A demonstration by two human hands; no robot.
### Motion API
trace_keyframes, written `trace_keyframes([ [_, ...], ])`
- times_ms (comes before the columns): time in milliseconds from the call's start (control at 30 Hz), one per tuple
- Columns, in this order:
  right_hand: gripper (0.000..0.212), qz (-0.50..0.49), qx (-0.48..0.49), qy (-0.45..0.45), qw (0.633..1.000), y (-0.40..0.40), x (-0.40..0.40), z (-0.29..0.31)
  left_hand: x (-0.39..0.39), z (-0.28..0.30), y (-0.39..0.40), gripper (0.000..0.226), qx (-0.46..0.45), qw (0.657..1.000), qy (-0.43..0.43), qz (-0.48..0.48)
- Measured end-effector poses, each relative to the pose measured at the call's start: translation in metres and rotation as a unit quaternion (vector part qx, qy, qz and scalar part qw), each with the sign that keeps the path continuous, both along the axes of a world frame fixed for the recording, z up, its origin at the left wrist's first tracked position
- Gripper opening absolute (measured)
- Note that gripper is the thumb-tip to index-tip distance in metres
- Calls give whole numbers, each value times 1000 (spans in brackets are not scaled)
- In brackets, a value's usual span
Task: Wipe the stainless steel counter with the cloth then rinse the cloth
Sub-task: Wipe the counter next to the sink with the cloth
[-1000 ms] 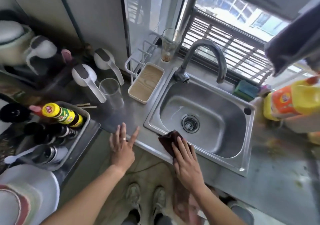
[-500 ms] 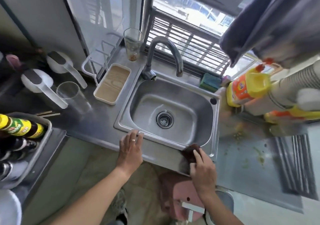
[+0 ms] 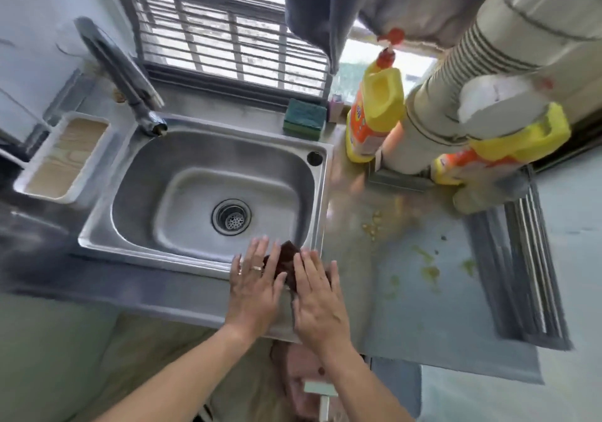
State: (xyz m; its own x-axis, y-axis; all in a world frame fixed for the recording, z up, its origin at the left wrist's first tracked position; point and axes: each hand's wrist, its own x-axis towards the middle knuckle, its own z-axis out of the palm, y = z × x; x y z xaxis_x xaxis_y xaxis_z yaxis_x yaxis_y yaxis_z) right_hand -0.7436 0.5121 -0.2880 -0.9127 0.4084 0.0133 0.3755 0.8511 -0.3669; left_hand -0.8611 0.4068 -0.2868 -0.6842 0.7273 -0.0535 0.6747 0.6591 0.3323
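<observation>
A dark brown cloth [image 3: 284, 263] lies on the front right corner of the sink rim [image 3: 146, 254]. My right hand [image 3: 321, 301] presses flat on the cloth's right part, fingers spread. Beside it, my left hand [image 3: 255, 286], with a ring on it, lies flat with its fingertips over the cloth's left edge. The stainless steel counter [image 3: 407, 307] to the right of the sink carries yellow-green food scraps and smears [image 3: 428, 270]. The sink basin [image 3: 182, 193] looks dry, with its drain strainer [image 3: 232, 216] in the middle.
A faucet [image 3: 120, 66] stands at the sink's back left, and a white tray [image 3: 62, 158] lies to its left. A green sponge [image 3: 304, 119] and two yellow detergent bottles [image 3: 374, 119] [image 3: 501, 151] stand behind the counter. A metal roll-up rack [image 3: 521, 275] lies at right.
My view swung right along the counter. The right hand slid the cloth to the right along the sink's front rim. The left hand moved right too and now rests against the cloth.
</observation>
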Motion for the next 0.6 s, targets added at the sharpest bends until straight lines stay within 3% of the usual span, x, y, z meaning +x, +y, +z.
trace_keyframes([
  [100, 73, 31, 18, 19, 999, 48, 18, -3, 20, 0, 21, 60, -7, 1000, 16, 17],
  [233, 70, -49, 46, -18, 998, 136, 29, -13, 21, -5, 21, 62, -16, 999, 30, 26],
  [300, 65, -110, 29, 19, 993, 163, 38, -6, 22, -3, 22, 61, 3, 999, 31, 18],
  [400, 58, -168, -5, 54, 984, 130, 44, 16, 23, 3, 40, 62, 50, 998, 25, -38],
  [500, 64, -128, -33, -9, 991, 55, 49, 19, 29, 7, 66, 62, 55, 995, 12, -83],
  [600, 64, -131, -21, -24, 991, 35, 38, 3, 33, 3, 76, 59, 34, 997, 11, -72],
])
